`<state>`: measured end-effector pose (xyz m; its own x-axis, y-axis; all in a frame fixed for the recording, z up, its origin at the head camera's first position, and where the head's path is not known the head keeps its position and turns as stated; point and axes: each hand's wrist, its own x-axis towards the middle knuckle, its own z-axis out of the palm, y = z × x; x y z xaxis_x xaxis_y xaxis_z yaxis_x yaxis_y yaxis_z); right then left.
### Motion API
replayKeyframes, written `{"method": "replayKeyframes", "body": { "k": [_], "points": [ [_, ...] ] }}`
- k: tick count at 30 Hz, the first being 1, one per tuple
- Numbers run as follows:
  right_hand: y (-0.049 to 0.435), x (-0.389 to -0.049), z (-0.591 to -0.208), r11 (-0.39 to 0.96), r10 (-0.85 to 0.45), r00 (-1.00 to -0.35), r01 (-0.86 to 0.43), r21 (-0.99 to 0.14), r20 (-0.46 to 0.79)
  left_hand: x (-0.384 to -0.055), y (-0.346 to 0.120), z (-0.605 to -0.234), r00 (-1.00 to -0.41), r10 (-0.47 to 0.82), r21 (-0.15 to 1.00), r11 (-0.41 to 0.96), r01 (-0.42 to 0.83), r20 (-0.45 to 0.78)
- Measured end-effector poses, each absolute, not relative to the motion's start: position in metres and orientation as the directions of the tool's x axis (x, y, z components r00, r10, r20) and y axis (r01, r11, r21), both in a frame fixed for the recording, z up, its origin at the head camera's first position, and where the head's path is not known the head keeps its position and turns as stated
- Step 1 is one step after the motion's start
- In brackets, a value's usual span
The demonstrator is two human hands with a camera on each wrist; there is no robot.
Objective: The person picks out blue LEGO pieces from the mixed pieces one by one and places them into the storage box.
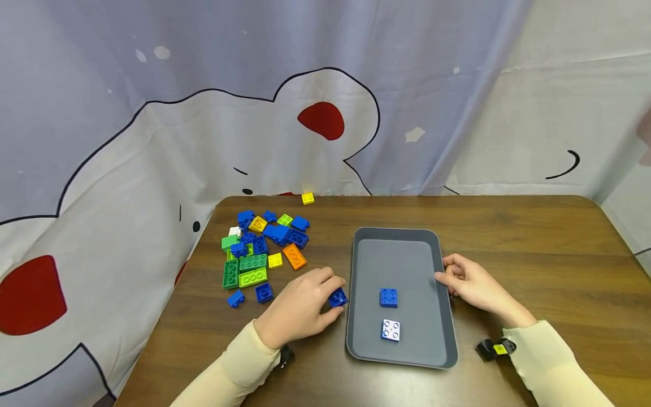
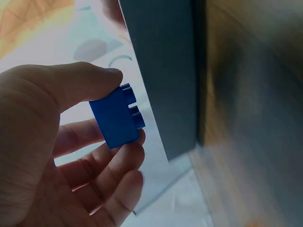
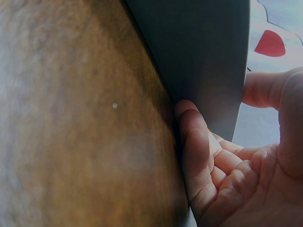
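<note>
Between thumb and fingers my left hand (image 1: pixel 303 303) pinches a blue toy building brick (image 2: pixel 116 118), held just left of the grey tray (image 1: pixel 357 271). In the left wrist view its studs point toward the tray wall. My right hand (image 1: pixel 470 281) holds the tray's right rim, thumb over the edge and fingers curled against the outer wall, as the right wrist view shows. Inside the tray lie a blue brick (image 1: pixel 389 298) and, nearer the front, a white-topped brick (image 1: pixel 391 330).
A pile of loose bricks in blue, green, yellow and orange lies on the wooden table (image 1: pixel 534 243) left of the tray. An orange brick (image 1: pixel 294 256) is at its right side. One yellow brick (image 1: pixel 307 198) sits at the far edge, before a printed curtain (image 1: pixel 229 141).
</note>
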<state>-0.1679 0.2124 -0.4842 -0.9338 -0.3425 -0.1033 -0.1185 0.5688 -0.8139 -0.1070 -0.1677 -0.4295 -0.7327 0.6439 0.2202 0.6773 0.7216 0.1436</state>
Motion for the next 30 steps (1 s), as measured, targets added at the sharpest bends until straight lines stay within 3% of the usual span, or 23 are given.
{"method": "replayKeyframes", "body": {
  "k": [16, 30],
  "points": [
    [0.213, -0.168, -0.485, 0.579, -0.339, -0.933, -0.107, -0.809, -0.119, -0.097, -0.116, -0.436, -0.564, 0.796, 0.040, 0.570, 0.820, 0.221],
    [0.215, -0.169, -0.488, 0.571, -0.344, -0.933, -0.120, -0.812, -0.104, -0.092, -0.106, -0.443, -0.536, 0.822, -0.005, 0.547, 0.837, 0.190]
  ]
}}
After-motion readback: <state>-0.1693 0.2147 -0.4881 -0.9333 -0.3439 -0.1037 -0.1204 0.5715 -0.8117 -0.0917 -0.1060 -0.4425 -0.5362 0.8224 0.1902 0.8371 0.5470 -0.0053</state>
